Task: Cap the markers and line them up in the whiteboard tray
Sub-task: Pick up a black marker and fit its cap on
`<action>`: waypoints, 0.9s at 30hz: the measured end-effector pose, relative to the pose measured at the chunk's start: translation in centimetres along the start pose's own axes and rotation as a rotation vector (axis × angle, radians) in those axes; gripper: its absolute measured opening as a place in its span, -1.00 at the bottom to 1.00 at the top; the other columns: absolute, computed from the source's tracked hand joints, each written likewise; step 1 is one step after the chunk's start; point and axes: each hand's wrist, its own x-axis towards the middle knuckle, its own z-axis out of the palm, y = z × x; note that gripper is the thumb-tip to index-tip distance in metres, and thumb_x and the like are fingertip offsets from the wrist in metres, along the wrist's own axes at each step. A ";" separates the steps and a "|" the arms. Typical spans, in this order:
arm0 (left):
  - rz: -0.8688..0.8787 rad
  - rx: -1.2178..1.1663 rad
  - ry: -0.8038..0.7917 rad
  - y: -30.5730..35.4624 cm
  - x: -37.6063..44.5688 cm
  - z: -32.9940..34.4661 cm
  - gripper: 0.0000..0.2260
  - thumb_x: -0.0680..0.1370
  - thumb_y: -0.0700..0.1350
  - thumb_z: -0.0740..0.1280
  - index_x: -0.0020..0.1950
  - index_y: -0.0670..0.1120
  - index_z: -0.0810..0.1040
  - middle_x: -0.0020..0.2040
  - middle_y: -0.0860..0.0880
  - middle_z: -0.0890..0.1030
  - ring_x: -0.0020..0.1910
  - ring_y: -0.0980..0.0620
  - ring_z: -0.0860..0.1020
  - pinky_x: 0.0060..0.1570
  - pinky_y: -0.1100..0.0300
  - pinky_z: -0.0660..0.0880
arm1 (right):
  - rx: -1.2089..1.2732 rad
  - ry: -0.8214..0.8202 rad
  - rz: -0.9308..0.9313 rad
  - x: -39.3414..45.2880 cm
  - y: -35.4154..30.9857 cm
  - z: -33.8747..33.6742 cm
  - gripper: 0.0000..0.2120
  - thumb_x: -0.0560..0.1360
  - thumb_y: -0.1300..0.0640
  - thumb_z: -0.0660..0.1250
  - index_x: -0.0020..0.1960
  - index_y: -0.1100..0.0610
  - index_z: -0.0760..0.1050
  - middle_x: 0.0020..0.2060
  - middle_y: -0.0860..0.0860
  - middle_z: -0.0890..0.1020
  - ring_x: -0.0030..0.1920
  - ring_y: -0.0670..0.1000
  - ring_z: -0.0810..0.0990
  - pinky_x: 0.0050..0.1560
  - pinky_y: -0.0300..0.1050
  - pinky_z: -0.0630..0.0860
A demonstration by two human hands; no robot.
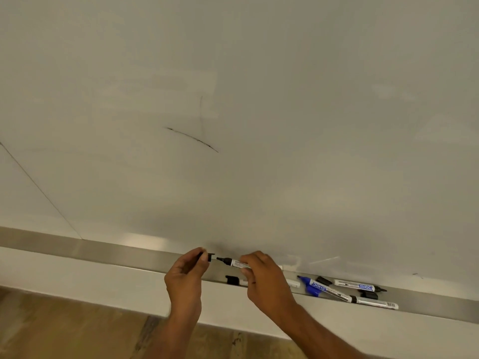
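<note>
four markers [347, 290] in tray [116, 251]

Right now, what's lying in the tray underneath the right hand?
A black-capped white marker pokes out to the left beneath the right hand, lying in the silver metal tray. A white end shows on the other side. Its middle is hidden by the hand.

Metal whiteboard tray [103, 251]; lying in it, capped black marker [234, 280] centre, blue marker [311, 283] and black markers [353, 285] jumbled right.
</note>
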 end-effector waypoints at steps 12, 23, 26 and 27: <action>-0.018 -0.058 -0.109 -0.1 -3.2 2.6 -0.82 0.43 -0.33 0.44 0.01 -0.18 0.67 -0.04 -0.19 0.71 0.00 -0.13 0.67 0.02 0.10 0.63 | -0.021 0.054 0.026 -2.5 0.7 -3.7 -0.77 0.58 0.13 0.24 0.22 0.03 0.47 0.15 -0.01 0.56 0.13 -0.04 0.48 0.17 -0.19 0.47; -0.049 -0.045 -0.239 0.3 -5.7 3.8 -0.80 0.34 -0.26 0.49 -0.05 -0.14 0.70 -0.10 -0.16 0.72 -0.10 -0.11 0.69 -0.21 0.23 0.62 | -0.089 0.080 -0.134 -4.2 0.6 -6.3 -0.75 0.56 0.06 0.25 0.21 0.05 0.54 0.10 0.01 0.64 0.08 0.00 0.57 0.07 -0.06 0.57; -0.103 -0.071 -0.286 0.6 -6.2 3.9 -0.77 0.29 -0.27 0.49 -0.06 -0.20 0.68 -0.12 -0.20 0.72 -0.11 -0.14 0.68 -0.16 0.15 0.65 | -0.060 0.136 -0.235 -5.1 1.1 -7.3 -0.81 0.49 0.14 0.37 0.10 0.07 0.60 -0.05 0.00 0.68 -0.08 0.01 0.63 -0.14 -0.11 0.61; -0.120 -0.072 -0.300 0.6 -6.3 4.0 -0.77 0.30 -0.30 0.49 -0.06 -0.22 0.67 -0.12 -0.20 0.71 -0.12 -0.14 0.68 -0.13 0.12 0.66 | -0.035 0.149 -0.250 -5.3 1.3 -7.4 -0.82 0.47 0.15 0.39 0.08 0.07 0.60 -0.07 0.00 0.67 -0.10 0.00 0.63 -0.17 -0.12 0.61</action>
